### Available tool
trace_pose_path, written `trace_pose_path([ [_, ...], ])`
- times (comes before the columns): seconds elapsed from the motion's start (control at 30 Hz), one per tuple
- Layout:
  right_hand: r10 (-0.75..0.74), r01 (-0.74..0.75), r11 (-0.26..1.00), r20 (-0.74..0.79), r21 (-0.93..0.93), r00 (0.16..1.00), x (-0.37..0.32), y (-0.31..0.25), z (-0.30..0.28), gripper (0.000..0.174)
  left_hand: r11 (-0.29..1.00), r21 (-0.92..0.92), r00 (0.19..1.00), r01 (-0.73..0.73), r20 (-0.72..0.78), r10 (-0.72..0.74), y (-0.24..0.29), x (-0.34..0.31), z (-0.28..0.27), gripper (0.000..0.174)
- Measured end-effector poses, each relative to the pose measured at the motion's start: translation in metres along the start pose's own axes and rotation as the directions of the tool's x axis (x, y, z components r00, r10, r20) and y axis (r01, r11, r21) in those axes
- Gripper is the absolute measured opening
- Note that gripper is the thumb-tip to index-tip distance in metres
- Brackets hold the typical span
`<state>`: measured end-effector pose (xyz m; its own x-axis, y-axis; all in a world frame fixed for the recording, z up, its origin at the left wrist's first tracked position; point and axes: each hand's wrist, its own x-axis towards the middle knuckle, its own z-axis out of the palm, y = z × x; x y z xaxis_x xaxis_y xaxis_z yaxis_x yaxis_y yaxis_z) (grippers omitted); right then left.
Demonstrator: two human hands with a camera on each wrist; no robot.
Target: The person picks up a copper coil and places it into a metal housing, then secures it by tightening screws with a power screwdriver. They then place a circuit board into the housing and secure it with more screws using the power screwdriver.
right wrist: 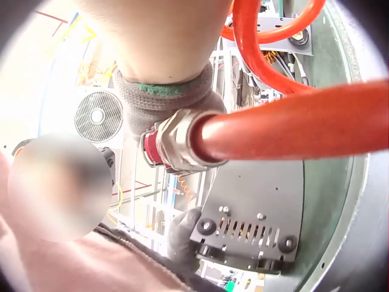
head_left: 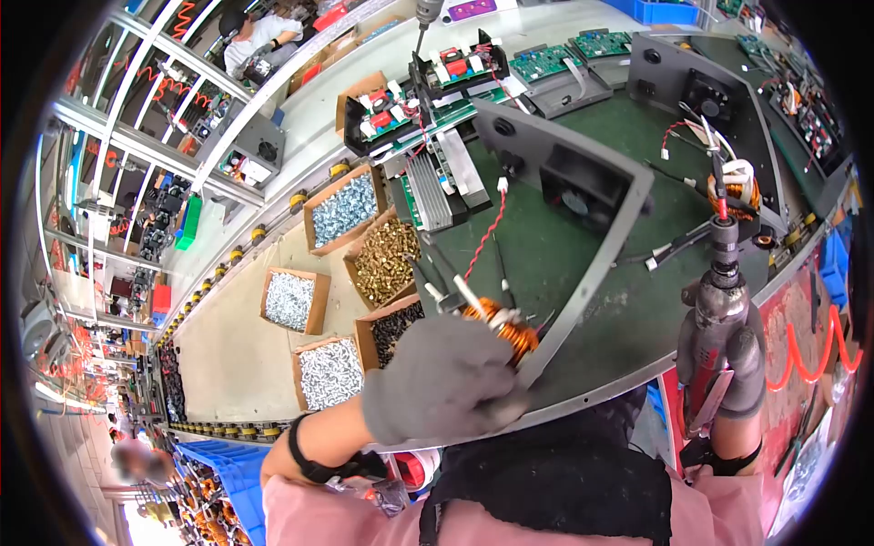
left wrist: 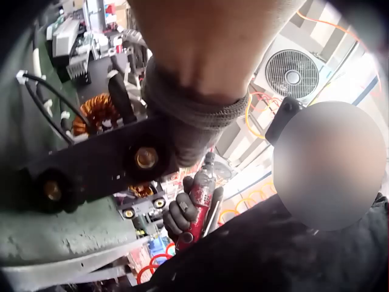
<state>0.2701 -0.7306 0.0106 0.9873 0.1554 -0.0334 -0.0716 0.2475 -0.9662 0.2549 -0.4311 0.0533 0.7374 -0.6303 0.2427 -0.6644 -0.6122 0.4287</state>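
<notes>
My gloved left hand [head_left: 446, 378] grips the near end of a dark grey metal chassis [head_left: 519, 136] tilted up on the green worktop. An orange copper-wound coil [head_left: 514, 337] with loose leads lies right by its fingers. A black fan [head_left: 574, 196] sits in the chassis wall, and a red twisted lead hangs beside it. In the right wrist view, the chassis underside shows slots and round rubber feet [right wrist: 207, 227]. My gloved right hand [head_left: 748, 364] holds a red and silver air screwdriver [head_left: 717, 314] by its body, its bit pointing away from me, near a second coil [head_left: 739, 189].
Cardboard boxes [head_left: 319, 305] of screws stand left of the worktop. Behind the chassis are a finned heatsink [head_left: 430, 196] and green circuit boards [head_left: 546, 64]. Another chassis [head_left: 655, 68] stands at the back right. A red air hose [right wrist: 304, 125] runs from the screwdriver.
</notes>
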Motion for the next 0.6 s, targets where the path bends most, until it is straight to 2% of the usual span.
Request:
trace_pose_path([
  [0.03,-0.015,0.015,1.0,-0.029,0.006,0.999,0.003,0.0,-0.001,0.093,0.997,-0.071,0.992,-0.037,0.117,0.046,-0.002,-0.005,-0.011,0.022],
  [0.07,-0.004,0.004,1.0,0.003,-0.006,1.0,0.006,-0.002,-0.003,0.094,0.987,-0.156,0.976,0.038,0.217,-0.004,-0.005,-0.008,-0.024,0.023],
  [0.1,0.002,-0.002,1.0,0.007,-0.002,1.0,0.009,-0.003,-0.001,0.094,0.987,-0.155,0.975,0.047,0.221,-0.012,-0.008,0.0,-0.026,0.023],
  [0.17,-0.007,0.007,1.0,0.004,-0.001,1.0,0.015,-0.003,0.004,0.095,0.966,0.245,0.997,0.082,-0.019,-0.08,-0.019,0.019,-0.028,0.025],
  [0.2,-0.008,0.007,1.0,0.027,0.028,1.0,0.017,0.001,-0.001,0.094,0.966,0.245,0.996,0.087,-0.017,-0.086,-0.037,0.02,-0.025,0.025],
  [0.23,-0.004,0.003,1.0,0.029,0.029,1.0,0.018,0.003,-0.006,0.094,0.935,0.325,0.987,0.141,0.025,-0.158,-0.065,0.014,-0.017,0.026],
  [0.27,0.01,-0.012,0.999,0.072,0.031,0.997,0.018,0.005,-0.011,0.092,0.895,0.405,0.97,0.187,0.065,-0.233,-0.076,0.014,-0.015,0.029],
  [0.3,0.02,-0.025,0.999,0.11,0.037,0.994,0.018,0.007,-0.014,0.091,0.895,0.407,0.97,0.183,0.075,-0.232,-0.081,0.013,-0.016,0.029],
  [0.33,0.022,-0.027,0.999,0.099,0.047,0.995,0.018,0.008,-0.013,0.091,0.87,0.398,0.863,0.29,0.285,-0.418,-0.084,0.014,-0.018,0.037],
  [0.37,0.012,-0.014,0.999,0.052,0.04,0.999,0.017,0.007,-0.012,0.091,0.822,0.412,0.678,0.393,0.473,-0.562,-0.084,0.017,-0.02,0.046],
  [0.4,0.0,0.0,1.0,0.009,0.03,1.0,0.017,0.007,-0.012,0.09,0.759,0.447,0.539,0.473,0.535,-0.651,-0.088,0.026,-0.021,0.052],
  [0.47,-0.005,0.006,0.999,-0.026,0.037,1.0,0.018,0.009,-0.016,0.089,0.58,0.431,0.504,0.691,0.288,-0.814,-0.113,0.048,-0.023,0.05],
  [0.53,-0.024,0.029,0.998,-0.082,0.061,0.996,0.016,0.011,-0.019,0.087,0.56,0.336,0.599,0.757,-0.016,-0.801,-0.161,0.06,-0.027,0.049],
  [0.6,-0.012,0.016,0.997,-0.064,0.073,0.998,0.015,0.01,-0.025,0.087,0.436,0.331,0.444,0.837,0.057,-0.894,-0.173,0.09,-0.035,0.05],
])
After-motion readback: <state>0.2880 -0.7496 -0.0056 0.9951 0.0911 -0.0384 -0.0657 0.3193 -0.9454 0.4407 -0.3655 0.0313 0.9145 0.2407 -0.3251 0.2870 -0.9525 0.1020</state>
